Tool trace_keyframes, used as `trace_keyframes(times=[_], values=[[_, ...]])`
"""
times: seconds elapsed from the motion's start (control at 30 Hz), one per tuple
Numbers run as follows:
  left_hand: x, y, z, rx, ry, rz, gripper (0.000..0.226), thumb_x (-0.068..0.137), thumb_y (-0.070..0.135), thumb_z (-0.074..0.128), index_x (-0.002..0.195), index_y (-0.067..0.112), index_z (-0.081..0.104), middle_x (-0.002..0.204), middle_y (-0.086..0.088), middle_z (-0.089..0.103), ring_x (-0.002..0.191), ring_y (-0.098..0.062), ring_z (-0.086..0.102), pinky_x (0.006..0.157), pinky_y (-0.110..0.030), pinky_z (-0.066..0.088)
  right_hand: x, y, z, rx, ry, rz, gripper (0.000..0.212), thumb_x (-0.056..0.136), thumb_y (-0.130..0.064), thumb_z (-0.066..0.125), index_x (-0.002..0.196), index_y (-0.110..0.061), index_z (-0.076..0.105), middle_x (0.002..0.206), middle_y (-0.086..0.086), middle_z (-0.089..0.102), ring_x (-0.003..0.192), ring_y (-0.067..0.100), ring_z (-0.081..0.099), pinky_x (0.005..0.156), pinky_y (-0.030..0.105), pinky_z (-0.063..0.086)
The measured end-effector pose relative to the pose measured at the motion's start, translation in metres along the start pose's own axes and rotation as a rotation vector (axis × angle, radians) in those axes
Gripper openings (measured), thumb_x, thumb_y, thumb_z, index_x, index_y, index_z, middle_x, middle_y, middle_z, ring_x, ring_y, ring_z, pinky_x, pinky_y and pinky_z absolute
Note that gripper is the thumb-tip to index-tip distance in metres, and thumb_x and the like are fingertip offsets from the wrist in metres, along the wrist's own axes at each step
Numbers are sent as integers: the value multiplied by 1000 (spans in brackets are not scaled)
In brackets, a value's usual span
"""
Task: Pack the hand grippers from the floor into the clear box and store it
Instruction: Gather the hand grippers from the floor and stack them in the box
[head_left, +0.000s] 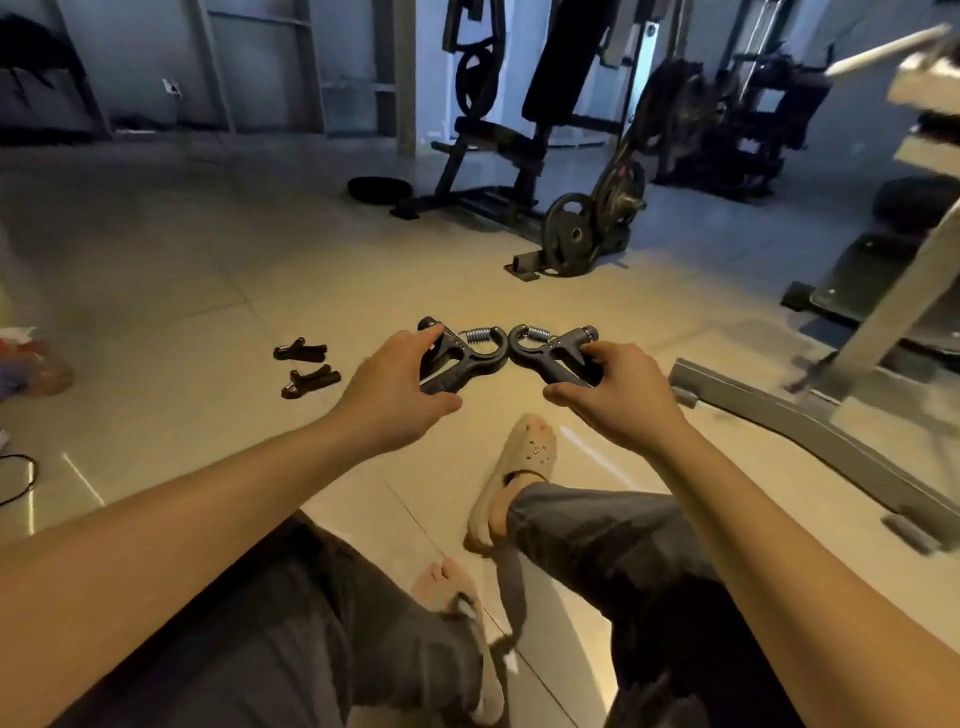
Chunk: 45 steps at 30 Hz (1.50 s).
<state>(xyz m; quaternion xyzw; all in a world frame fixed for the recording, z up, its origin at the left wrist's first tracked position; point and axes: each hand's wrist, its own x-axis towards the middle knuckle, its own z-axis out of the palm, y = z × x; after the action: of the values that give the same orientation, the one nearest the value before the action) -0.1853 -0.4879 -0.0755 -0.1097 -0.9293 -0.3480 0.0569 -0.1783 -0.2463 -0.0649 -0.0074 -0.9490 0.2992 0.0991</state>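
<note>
Place: a gym or home workout room
Floor: pale glossy square tiles (182, 249)
Machines: a black padded weight bench on a steel frame (498, 140); a grey painted steel bench frame (810, 431) at the right
Weights: black round iron weight plates (571, 234) leaning on a low rack
Small gear: black spring-loaded hand grippers (470, 358) and two smaller dark hand grippers (306, 366) on the tiles
</note>
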Motion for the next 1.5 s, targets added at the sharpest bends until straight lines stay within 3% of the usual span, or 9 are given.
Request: trace_keyframes(times=[0.17, 0.47, 0.57, 0.77, 1.0, 1.13, 1.27, 1.43, 1.5], values=[[-35, 65, 46, -48, -178, 148, 85, 85, 31, 80, 156, 22, 34, 137, -3, 51, 118, -21, 54, 94, -34, 46, -95, 46, -67, -81, 66, 169, 52, 77, -43, 81, 120, -17, 68, 99, 1, 72, 80, 21, 68, 77, 45, 60], [-97, 201, 123, -109, -451, 406, 83, 83, 25, 82, 153, 25, 38, 137, -2, 55, 110, -20, 60, 82, -30, 51, -246, 116, -173, -163, 191, 480, 43, 77, -41, 82, 111, -21, 65, 92, -4, 66, 83, 18, 66, 81, 45, 59], [-126, 245, 151, -132, -521, 451, 78, 84, 19, 81, 151, 24, 41, 136, -3, 56, 101, -17, 61, 69, -22, 49, -293, 140, -199, -163, 247, 563, 42, 77, -40, 82, 110, -20, 66, 94, 0, 68, 83, 20, 67, 80, 45, 59], [-179, 318, 219, -121, -710, 503, 75, 82, 16, 83, 146, 26, 45, 126, -2, 58, 85, -14, 64, 60, -23, 49, -388, 204, -235, -121, 286, 737, 42, 76, -40, 82, 107, -18, 66, 85, -1, 67, 77, 21, 67, 75, 46, 60], [-233, 370, 301, -122, -869, 584, 78, 80, 20, 85, 147, 26, 44, 118, 1, 57, 88, -9, 62, 74, -30, 56, -476, 261, -261, -64, 325, 909, 34, 77, -36, 83, 101, -20, 65, 75, -5, 64, 67, 15, 65, 54, 27, 46], [-255, 411, 346, -114, -973, 693, 78, 80, 21, 84, 146, 25, 44, 124, -3, 59, 92, -17, 66, 74, -31, 57, -524, 286, -279, -95, 382, 1022, 38, 75, -38, 84, 103, -20, 65, 79, -8, 62, 76, 15, 63, 68, 33, 53], [-273, 462, 379, -106, -1045, 821, 80, 81, 20, 84, 149, 22, 42, 126, 0, 56, 98, -20, 63, 73, -25, 52, -564, 305, -307, -139, 433, 1098, 34, 75, -38, 84, 97, -22, 64, 80, -7, 63, 76, 15, 63, 65, 32, 51], [-286, 515, 419, -48, -1098, 936, 74, 81, 20, 83, 144, 21, 45, 120, -1, 58, 83, -16, 66, 58, -28, 55, -598, 330, -331, -167, 503, 1194, 39, 76, -40, 84, 101, -21, 62, 84, -3, 65, 78, 20, 65, 74, 42, 58], [-290, 531, 441, -34, -1122, 955, 72, 81, 22, 84, 142, 20, 46, 119, -1, 59, 85, -17, 66, 64, -31, 58, -612, 342, -331, -192, 550, 1216, 43, 76, -44, 82, 107, -19, 63, 90, -2, 65, 83, 21, 64, 75, 41, 56]])
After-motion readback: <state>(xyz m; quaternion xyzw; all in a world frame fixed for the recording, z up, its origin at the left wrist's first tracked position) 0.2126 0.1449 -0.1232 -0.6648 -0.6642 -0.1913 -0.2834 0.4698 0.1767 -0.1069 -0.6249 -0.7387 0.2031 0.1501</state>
